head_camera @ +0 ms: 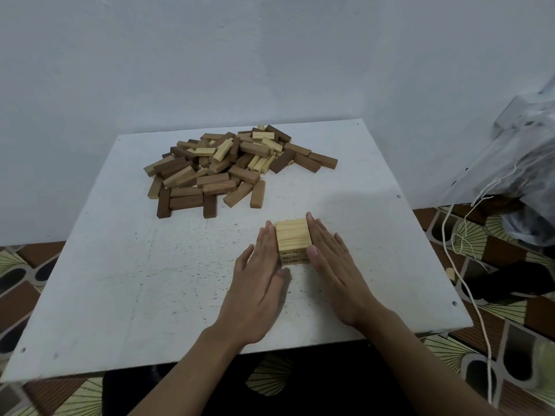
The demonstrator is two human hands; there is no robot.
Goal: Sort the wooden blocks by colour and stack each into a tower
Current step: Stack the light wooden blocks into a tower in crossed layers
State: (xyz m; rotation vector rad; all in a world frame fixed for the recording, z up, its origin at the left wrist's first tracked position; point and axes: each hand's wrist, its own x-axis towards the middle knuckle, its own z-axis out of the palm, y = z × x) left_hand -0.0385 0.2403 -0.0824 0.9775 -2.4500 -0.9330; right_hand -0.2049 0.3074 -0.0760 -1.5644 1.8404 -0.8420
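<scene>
A low stack of pale wooden blocks (293, 240) stands on the white board (126, 265), right of its middle. My left hand (260, 277) presses flat against the stack's left side, fingers straight. My right hand (333, 262) presses flat against its right side, thumb at the front corner. At the back of the board lies a loose pile of blocks (231, 166), with dark brown, mid-brown and pale pieces mixed together. Some dark blocks lie at the pile's near left edge.
The white board sits low over a patterned floor (480, 340). A clear plastic bag (522, 163) with white string (468, 283) trailing from it lies off the board's right edge. A pale wall rises right behind the pile.
</scene>
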